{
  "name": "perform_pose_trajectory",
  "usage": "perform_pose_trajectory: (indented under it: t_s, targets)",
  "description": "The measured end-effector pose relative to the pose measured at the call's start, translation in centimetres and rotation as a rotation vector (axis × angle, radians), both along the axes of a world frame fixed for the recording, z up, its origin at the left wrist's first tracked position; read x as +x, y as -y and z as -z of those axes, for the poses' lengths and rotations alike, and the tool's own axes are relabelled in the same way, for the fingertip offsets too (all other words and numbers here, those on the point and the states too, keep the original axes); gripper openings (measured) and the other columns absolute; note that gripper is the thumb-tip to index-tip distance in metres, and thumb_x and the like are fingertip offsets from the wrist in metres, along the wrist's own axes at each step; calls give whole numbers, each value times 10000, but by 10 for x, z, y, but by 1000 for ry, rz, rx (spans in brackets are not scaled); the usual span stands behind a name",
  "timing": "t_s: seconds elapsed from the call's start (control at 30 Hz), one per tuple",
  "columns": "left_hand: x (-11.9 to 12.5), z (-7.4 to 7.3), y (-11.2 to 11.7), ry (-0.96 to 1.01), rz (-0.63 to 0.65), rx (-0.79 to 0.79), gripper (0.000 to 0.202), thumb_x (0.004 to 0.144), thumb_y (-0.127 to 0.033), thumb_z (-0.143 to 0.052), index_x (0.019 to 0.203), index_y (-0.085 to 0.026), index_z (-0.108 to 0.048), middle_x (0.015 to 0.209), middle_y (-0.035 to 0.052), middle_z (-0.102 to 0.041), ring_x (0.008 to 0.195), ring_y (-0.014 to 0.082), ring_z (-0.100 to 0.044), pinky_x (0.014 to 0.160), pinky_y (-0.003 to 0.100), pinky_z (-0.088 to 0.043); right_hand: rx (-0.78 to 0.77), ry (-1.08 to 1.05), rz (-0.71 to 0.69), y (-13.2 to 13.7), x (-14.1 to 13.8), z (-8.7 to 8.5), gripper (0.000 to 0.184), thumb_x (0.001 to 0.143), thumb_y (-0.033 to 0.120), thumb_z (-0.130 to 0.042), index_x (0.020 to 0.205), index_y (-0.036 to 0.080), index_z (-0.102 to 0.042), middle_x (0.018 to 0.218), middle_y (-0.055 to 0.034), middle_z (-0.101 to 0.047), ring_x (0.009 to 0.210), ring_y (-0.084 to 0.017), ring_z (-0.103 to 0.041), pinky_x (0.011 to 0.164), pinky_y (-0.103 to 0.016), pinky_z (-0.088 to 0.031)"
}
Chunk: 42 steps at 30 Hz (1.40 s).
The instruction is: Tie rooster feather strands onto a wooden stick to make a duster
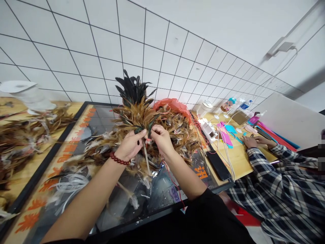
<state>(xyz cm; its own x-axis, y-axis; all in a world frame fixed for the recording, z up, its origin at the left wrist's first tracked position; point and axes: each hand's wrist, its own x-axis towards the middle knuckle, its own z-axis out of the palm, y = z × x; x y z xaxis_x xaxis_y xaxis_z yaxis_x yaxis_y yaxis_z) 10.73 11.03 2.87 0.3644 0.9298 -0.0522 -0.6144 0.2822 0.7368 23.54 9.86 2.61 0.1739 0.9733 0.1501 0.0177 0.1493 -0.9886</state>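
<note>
My left hand [130,145], with a red bead bracelet on its wrist, is closed around the base of a feather bundle [134,108] of brown and black feathers on a thin stick. My right hand [162,139] pinches the same bundle at its base, where a red thread [175,184] hangs down along my forearm. Both hands are held above a glass-topped table [83,130] with a black frame. Loose brown feathers [182,135] lie heaped under and behind the hands.
A red plastic bag [172,104] sits behind the feathers. More feathers [22,135] and a white spool [27,93] lie at left. A black phone [218,165] and white cables rest at right. A person in a plaid shirt [276,183] works beside me among coloured paper pieces.
</note>
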Motion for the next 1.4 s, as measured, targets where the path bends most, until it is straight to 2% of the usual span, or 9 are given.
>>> perform_pose_trajectory:
  t_s: [0.1, 0.17, 0.3, 0.43, 0.57, 0.7, 0.93, 1.2, 1.4]
  targets:
    - [3, 3, -2, -8, -80, -23, 186, 635, -131, -839, 686, -105, -662, 651, 27, -649, 586, 123, -572, 566, 246, -494, 125, 84, 71, 9, 6, 4, 195, 768, 405, -678, 824, 222, -637, 869, -16, -561, 844, -156, -533, 797, -286, -441]
    - [4, 4, -3, -11, -116, -33, 185, 631, -126, -838, 680, -103, -661, 667, 30, -655, 610, 119, -578, 594, 237, -492, 84, 106, -20, 15, 7, 7, 264, 766, 443, -697, 881, 216, -626, 762, 13, -544, 713, -131, -498, 693, -261, -422]
    - [3, 0, -3, 36, -76, -52, 227, 665, -188, -839, 665, -120, -623, 628, 10, -592, 598, 117, -552, 588, 234, -479, -23, 111, -153, 19, 10, 6, 307, 695, 452, -746, 698, 189, -587, 608, 36, -501, 571, -96, -400, 553, -233, -324]
    - [-5, -8, -2, 211, 131, -97, 241, 804, -351, -721, 759, -137, -618, 684, 33, -558, 634, 143, -547, 609, 281, -496, 84, -294, 99, 14, 29, -15, 321, 679, 439, -740, 664, 202, -523, 613, 39, -476, 536, -77, -335, 518, -226, -303]
    - [-9, -8, -3, 233, 182, -95, 32, 698, -89, -650, 692, -113, -630, 725, 60, -575, 676, 151, -564, 636, 291, -496, 128, -353, 163, 14, 29, -27, 275, 644, 387, -771, 680, 197, -575, 671, 23, -540, 566, -78, -387, 540, -225, -344]
    - [-5, 1, -3, 127, 124, 6, 112, 564, 2, -602, 558, -103, -641, 717, 85, -642, 735, 176, -599, 708, 310, -506, 60, -180, -2, 13, 4, -12, 250, 653, 389, -776, 689, 181, -642, 624, 24, -570, 583, -104, -478, 584, -252, -409]
    - [2, 9, -1, 29, 86, 94, 92, 621, -75, -721, 546, -105, -678, 693, 73, -673, 742, 170, -609, 787, 311, -494, 56, -213, 38, 7, -14, 4, 305, 606, 412, -829, 704, 170, -671, 622, 45, -572, 542, -81, -479, 540, -233, -411]
    - [3, 12, 0, 113, 104, 54, 120, 699, -188, -813, 710, -100, -732, 722, 58, -674, 677, 128, -569, 624, 252, -472, -69, -485, -33, 13, -14, -2, 506, 455, 385, -904, 760, 186, -552, 632, 65, -596, 520, -95, -556, 479, -222, -482]
    - [7, 17, 0, 74, 89, 77, 265, 636, -268, -882, 697, -78, -709, 752, 63, -637, 649, 108, -531, 532, 212, -439, -119, -448, 8, 15, -10, 6, 659, 428, 304, -926, 943, 212, -525, 745, 70, -596, 573, -97, -561, 511, -233, -518]
